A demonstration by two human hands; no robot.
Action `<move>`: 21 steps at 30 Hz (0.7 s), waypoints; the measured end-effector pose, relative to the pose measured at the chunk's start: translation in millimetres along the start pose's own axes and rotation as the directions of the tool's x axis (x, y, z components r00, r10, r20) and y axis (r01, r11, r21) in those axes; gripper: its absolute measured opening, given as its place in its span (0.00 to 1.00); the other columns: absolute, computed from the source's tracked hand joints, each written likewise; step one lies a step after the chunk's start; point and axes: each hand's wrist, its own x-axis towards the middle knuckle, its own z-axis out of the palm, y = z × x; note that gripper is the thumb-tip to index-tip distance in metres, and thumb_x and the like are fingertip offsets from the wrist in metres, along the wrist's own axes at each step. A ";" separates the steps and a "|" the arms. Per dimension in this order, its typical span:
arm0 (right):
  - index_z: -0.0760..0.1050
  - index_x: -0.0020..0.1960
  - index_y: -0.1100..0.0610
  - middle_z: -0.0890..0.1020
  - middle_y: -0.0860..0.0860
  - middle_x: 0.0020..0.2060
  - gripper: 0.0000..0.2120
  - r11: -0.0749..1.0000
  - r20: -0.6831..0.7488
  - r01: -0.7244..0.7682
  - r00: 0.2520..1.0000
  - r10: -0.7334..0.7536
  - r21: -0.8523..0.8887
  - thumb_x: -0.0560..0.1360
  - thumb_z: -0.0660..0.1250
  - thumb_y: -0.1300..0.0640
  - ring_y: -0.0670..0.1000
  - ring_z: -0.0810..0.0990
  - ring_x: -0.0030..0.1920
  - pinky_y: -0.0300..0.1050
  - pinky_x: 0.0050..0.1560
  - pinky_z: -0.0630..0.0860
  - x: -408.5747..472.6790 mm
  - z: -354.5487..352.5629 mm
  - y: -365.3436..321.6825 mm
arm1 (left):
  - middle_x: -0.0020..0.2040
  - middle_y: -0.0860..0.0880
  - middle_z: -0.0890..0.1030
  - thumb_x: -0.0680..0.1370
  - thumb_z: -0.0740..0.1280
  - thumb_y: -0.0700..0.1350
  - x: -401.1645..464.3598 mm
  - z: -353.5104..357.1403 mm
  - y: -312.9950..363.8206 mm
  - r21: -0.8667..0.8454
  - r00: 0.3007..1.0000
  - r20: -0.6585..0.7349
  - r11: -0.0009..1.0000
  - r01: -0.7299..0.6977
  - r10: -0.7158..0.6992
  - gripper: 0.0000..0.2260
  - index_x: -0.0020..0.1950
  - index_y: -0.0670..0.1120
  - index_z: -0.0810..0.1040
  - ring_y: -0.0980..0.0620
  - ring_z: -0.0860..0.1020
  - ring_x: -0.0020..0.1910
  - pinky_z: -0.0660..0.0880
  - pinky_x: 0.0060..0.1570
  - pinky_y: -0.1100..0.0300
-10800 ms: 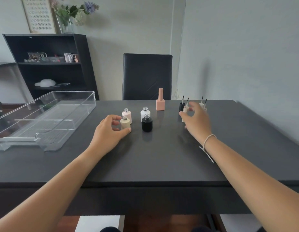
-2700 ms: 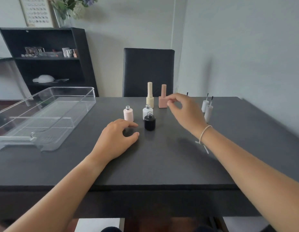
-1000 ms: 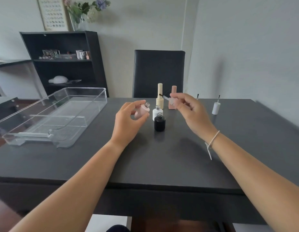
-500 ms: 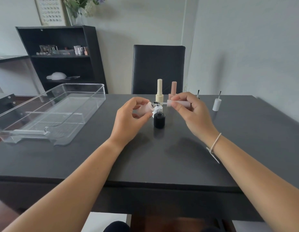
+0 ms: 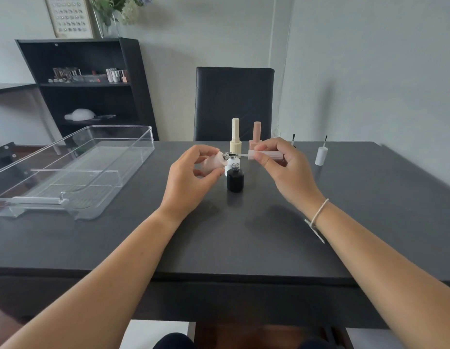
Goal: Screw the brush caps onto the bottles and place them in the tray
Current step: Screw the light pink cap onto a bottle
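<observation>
Above the dark counter (image 5: 244,235), the left hand (image 5: 191,177) grips a tilted pink bottle (image 5: 214,162) while the right hand (image 5: 284,170) pinches its pink brush cap (image 5: 265,155), bristles at the threaded neck. Both look light, rigid and slick, likely best held round body and ribbed cap. The clear tray (image 5: 98,210) sits well apart.

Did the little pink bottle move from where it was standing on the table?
Yes. The left hand has lifted the pink bottle off the table and tipped it sideways, now beside the black bottle.
</observation>
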 end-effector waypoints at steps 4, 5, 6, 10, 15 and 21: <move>0.75 0.42 0.52 0.81 0.47 0.44 0.02 1.000 0.008 0.008 1.000 -0.008 -0.020 0.73 0.68 0.55 0.50 0.77 0.40 0.32 0.38 0.70 -0.8 0.1 -0.7 | 0.47 0.59 0.79 0.70 0.73 0.40 0.0 -0.5 -0.6 0.009 1.000 0.007 1.000 -0.011 0.011 0.12 0.49 0.52 0.76 0.59 0.76 0.49 0.77 0.43 0.64; 0.75 0.43 0.53 0.81 0.47 0.44 0.02 1.000 0.012 0.012 1.000 -0.012 -0.027 0.73 0.67 0.55 0.51 0.77 0.41 0.34 0.39 0.71 -1.2 0.0 -0.8 | 0.47 0.58 0.79 0.70 0.73 0.40 0.0 -0.8 -1.0 0.011 1.000 0.006 1.000 -0.012 0.012 0.12 0.50 0.51 0.76 0.59 0.76 0.49 0.77 0.43 0.65; 0.75 0.43 0.53 0.81 0.47 0.43 0.02 0.999 0.015 0.015 1.000 -0.014 -0.033 0.73 0.67 0.56 0.51 0.76 0.41 0.36 0.39 0.71 -1.4 -0.1 -0.9 | 0.48 0.58 0.79 0.70 0.73 0.40 0.2 -0.8 -1.5 0.013 1.000 0.007 1.000 -0.014 0.014 0.13 0.50 0.51 0.76 0.60 0.76 0.49 0.76 0.43 0.66; 0.76 0.43 0.53 0.81 0.49 0.44 0.01 0.999 0.016 0.027 1.000 -0.026 -0.036 0.73 0.68 0.57 0.53 0.77 0.43 0.40 0.41 0.72 -1.7 -0.3 -0.8 | 0.49 0.56 0.79 0.70 0.73 0.39 -0.1 0.3 -2.6 0.027 1.000 0.014 0.999 -0.028 0.027 0.13 0.50 0.51 0.76 0.58 0.77 0.50 0.75 0.44 0.68; 0.77 0.45 0.54 0.82 0.54 0.47 0.02 0.996 0.010 0.068 0.998 -0.068 -0.052 0.72 0.69 0.58 0.55 0.78 0.46 0.43 0.44 0.73 -0.6 0.2 1.1 | 0.49 0.58 0.79 0.70 0.73 0.40 0.5 0.1 -3.0 0.036 0.999 0.018 0.998 -0.047 0.046 0.13 0.50 0.53 0.76 0.60 0.76 0.50 0.76 0.44 0.64; 0.78 0.49 0.58 0.80 0.51 0.46 0.07 0.988 0.040 0.131 0.991 -0.128 -0.086 0.73 0.67 0.65 0.46 0.77 0.46 0.29 0.45 0.71 1.4 3.4 3.8 | 0.48 0.61 0.78 0.70 0.72 0.40 1.4 0.2 -2.8 0.037 0.998 0.015 0.998 -0.060 0.059 0.14 0.50 0.54 0.76 0.62 0.76 0.50 0.76 0.45 0.63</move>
